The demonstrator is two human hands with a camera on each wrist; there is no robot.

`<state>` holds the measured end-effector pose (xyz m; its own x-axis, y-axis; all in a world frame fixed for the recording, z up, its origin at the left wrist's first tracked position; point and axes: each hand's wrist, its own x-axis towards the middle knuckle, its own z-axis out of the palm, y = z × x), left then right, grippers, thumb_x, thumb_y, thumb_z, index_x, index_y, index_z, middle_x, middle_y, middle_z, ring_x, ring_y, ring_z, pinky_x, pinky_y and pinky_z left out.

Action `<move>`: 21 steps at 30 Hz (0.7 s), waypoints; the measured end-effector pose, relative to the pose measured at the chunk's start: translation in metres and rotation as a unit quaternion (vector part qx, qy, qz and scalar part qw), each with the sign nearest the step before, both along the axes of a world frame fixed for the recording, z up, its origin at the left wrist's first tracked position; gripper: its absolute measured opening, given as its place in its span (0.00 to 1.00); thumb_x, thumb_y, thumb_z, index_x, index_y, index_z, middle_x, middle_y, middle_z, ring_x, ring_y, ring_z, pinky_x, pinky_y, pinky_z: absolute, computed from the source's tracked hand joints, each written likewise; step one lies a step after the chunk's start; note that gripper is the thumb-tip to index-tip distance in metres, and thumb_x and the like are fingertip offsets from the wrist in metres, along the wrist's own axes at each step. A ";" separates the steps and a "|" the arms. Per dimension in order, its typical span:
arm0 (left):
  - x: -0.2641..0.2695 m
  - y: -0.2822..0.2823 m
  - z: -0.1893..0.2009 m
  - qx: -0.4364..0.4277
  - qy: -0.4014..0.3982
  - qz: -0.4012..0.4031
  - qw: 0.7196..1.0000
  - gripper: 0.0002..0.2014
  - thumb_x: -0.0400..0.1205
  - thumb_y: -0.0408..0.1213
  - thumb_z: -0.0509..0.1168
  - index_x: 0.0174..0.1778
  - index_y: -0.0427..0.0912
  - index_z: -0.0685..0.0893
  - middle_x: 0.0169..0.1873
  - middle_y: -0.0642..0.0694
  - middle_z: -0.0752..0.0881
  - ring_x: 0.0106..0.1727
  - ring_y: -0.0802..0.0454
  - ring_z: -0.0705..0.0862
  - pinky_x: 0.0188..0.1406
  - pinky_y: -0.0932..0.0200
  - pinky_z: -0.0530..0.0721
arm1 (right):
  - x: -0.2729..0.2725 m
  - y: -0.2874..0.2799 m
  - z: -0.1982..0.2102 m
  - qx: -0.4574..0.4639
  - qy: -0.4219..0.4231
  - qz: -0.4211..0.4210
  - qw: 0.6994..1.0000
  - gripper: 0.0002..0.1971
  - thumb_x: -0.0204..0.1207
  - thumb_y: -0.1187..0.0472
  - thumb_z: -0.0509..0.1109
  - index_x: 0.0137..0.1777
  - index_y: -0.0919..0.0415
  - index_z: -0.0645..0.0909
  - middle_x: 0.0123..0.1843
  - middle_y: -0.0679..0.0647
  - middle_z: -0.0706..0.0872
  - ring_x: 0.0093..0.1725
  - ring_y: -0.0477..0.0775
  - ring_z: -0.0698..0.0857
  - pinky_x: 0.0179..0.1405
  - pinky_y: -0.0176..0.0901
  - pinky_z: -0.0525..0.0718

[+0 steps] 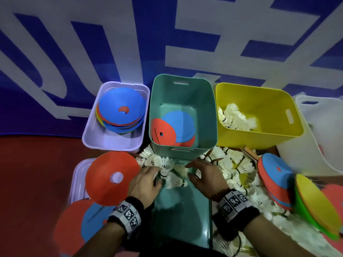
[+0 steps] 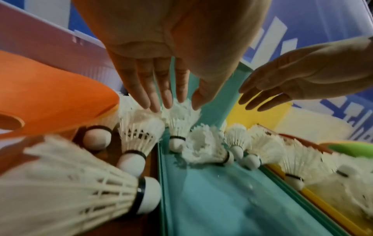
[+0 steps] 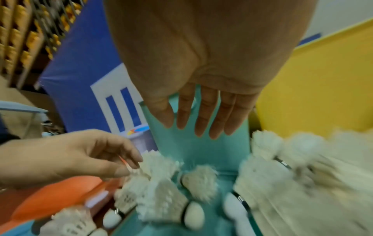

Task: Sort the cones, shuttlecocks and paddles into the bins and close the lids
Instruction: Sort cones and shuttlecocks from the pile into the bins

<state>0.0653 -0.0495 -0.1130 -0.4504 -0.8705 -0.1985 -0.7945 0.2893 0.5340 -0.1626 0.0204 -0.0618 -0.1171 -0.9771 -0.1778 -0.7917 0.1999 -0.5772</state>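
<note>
Both hands low over teal lid [image 1: 181, 210]. Left hand [image 1: 143, 184] fingers straight, tips touching shuttlecocks [image 1: 168, 170] heaped at lid's far end; nothing grasped. Right hand [image 1: 202, 178] spread flat, empty, just beside same heap. Step judged: gathering shuttlecocks. Next: closing both hands round heap, lifting clear of teal bin [image 1: 182, 86], carrying right to yellow bin [image 1: 274, 130], already part-filled.

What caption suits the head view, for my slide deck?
Both hands, left hand and right hand, reach into loose shuttlecocks before the teal bin.
</note>
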 end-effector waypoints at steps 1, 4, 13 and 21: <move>-0.003 0.004 -0.005 -0.002 -0.026 -0.015 1.000 0.18 0.81 0.46 0.66 0.68 0.58 0.78 0.64 0.54 0.82 0.60 0.51 0.84 0.54 0.55 0.82 | -0.005 0.010 -0.009 0.018 0.005 -0.017 1.000 0.16 0.72 0.45 0.64 0.56 0.46 0.86 0.58 0.48 0.88 0.56 0.52 0.86 0.52 0.47 0.85; -0.012 0.013 -0.013 -0.014 -0.051 -0.037 0.998 0.21 0.81 0.44 0.66 0.71 0.54 0.76 0.66 0.52 0.79 0.61 0.50 0.83 0.54 0.54 0.83 | -0.020 0.033 -0.026 0.057 0.046 -0.076 0.994 0.14 0.71 0.49 0.72 0.56 0.46 0.86 0.58 0.51 0.87 0.57 0.58 0.85 0.49 0.48 0.85; -0.041 0.012 -0.014 -0.043 -0.152 -0.025 0.987 0.32 0.80 0.40 0.66 0.80 0.58 0.64 0.54 0.44 0.81 0.50 0.43 0.85 0.42 0.51 0.84 | -0.054 0.063 -0.039 0.117 0.168 -0.137 0.969 0.36 0.74 0.46 0.74 0.81 0.44 0.64 0.74 0.58 0.75 0.72 0.63 0.73 0.70 0.55 0.78; -0.051 0.022 0.001 -0.055 -0.108 0.030 0.992 0.04 0.79 0.37 0.70 0.47 0.47 0.81 0.39 0.47 0.84 0.37 0.44 0.83 0.30 0.58 0.73 | -0.059 0.050 -0.056 0.133 0.171 -0.129 0.968 0.33 0.78 0.41 0.67 0.82 0.46 0.63 0.72 0.58 0.73 0.71 0.62 0.72 0.68 0.55 0.76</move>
